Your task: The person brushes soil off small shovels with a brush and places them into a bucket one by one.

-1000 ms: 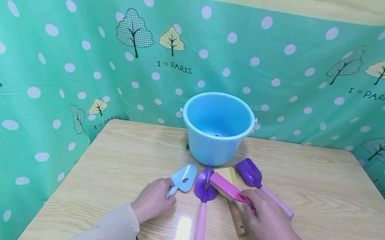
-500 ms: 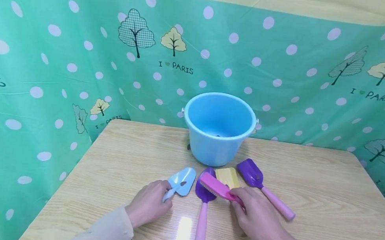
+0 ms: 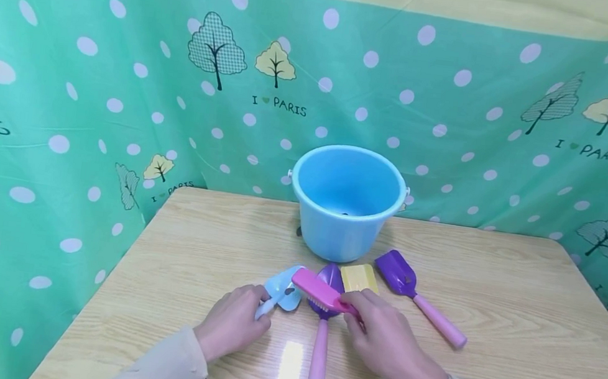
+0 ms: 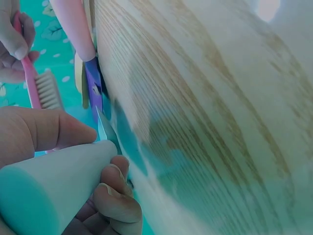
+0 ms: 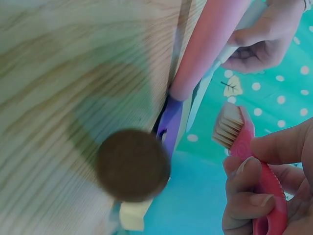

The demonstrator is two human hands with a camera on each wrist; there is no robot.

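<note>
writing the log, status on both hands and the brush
Left fingers grip blue trowel. Right fingers hold pink brush. Purple trowel lies between them, under brush.

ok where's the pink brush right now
In the head view, the right hand holds the pink brush over the leftmost purple shovel, its tip by the light blue trowel.

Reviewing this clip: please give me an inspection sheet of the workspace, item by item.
Surface: pale wood-grain table, with a bright reflection nearest the person.
Job's things: light-blue trowel; pink brush with pale bristles.
Clutter: blue bucket; purple trowel and purple square-ended shovel, both pink-handled; yellow-headed tool.
Hands: left hand grips the light-blue trowel's handle; right hand grips the pink brush's, raised off the table.
Cables: nothing seen.
Surroundings: green polka-dot fabric backdrop with printed trees.
</note>
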